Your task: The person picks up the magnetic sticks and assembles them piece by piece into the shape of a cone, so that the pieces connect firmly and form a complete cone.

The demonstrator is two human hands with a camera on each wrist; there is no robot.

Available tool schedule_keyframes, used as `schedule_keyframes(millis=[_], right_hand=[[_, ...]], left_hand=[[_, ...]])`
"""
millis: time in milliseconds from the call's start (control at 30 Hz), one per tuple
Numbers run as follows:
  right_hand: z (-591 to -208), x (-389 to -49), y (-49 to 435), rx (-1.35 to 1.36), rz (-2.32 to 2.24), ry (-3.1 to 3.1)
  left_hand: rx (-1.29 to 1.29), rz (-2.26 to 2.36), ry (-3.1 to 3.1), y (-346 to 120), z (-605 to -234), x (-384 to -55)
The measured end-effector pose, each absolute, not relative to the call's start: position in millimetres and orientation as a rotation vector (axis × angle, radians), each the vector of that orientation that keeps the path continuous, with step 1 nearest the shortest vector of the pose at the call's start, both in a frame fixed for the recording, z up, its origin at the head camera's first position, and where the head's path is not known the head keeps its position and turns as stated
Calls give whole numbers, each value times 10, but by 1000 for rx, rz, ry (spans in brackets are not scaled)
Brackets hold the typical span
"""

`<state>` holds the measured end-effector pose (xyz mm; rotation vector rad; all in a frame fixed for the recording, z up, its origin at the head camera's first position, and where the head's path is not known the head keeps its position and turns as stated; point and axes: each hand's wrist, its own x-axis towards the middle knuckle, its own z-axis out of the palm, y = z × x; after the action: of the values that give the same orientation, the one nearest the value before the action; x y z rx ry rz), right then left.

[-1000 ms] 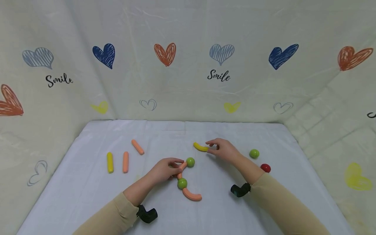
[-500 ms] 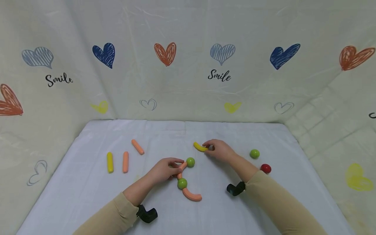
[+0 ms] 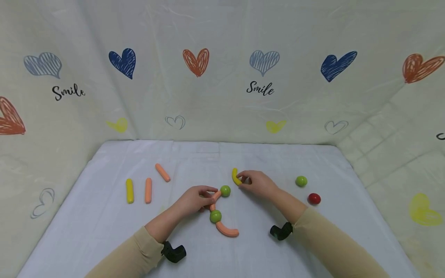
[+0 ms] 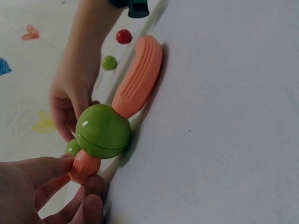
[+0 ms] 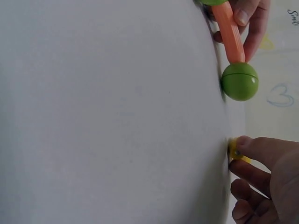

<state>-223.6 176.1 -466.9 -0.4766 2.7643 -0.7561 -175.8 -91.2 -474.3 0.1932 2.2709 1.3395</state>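
My left hand point(image 3: 196, 200) pinches an orange curved stick point(image 3: 215, 196) between thumb and fingers. That stick joins two green balls, one at its upper end point(image 3: 225, 191) and one at its lower end point(image 3: 215, 216). A second orange curved stick point(image 3: 227, 230) extends from the lower ball, its grooved side showing in the left wrist view. To the right of the chain, my right hand point(image 3: 257, 183) pinches the near end of a yellow curved stick point(image 3: 235, 175). In the right wrist view the yellow stick point(image 5: 236, 148) is mostly hidden behind the thumb and forefinger.
On the left of the white table point(image 3: 87, 239) lie a straight yellow stick point(image 3: 130, 191) and two straight orange sticks, one upright point(image 3: 148, 190) and one slanted point(image 3: 162, 172). A green ball point(image 3: 301, 181) and a red ball point(image 3: 314, 199) sit beyond my right forearm.
My right hand has closed its fingers on the yellow curved stick and turned it from lying crosswise to pointing more away from me. The left hand and the chain stay in place.
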Motion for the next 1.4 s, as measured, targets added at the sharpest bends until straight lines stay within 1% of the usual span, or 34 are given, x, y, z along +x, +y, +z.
schedule_keyframes(millis=[233, 433, 733, 1067, 1233, 1400], right_hand=[[-4694, -2214, 1683, -541, -767, 2759], [-4620, -2225, 1709, -564, -775, 2782], [-4601, -2428, 1820, -674, -780, 2843], [-4582, -2593, 1798, -813, -710, 2699], [-4622, -2628, 1778, -839, -663, 2673], [-4645, -2631, 1767, -787, -585, 2710]], left_hand=[[203, 1346, 2277, -911, -4722, -1746], [202, 1348, 2277, -916, -4727, -1745], [203, 1336, 2272, -934, -4715, -1736], [214, 1320, 2272, -926, -4718, -1733], [217, 1325, 2273, -937, -4728, -1733], [211, 1335, 2265, -945, -4745, -1741]])
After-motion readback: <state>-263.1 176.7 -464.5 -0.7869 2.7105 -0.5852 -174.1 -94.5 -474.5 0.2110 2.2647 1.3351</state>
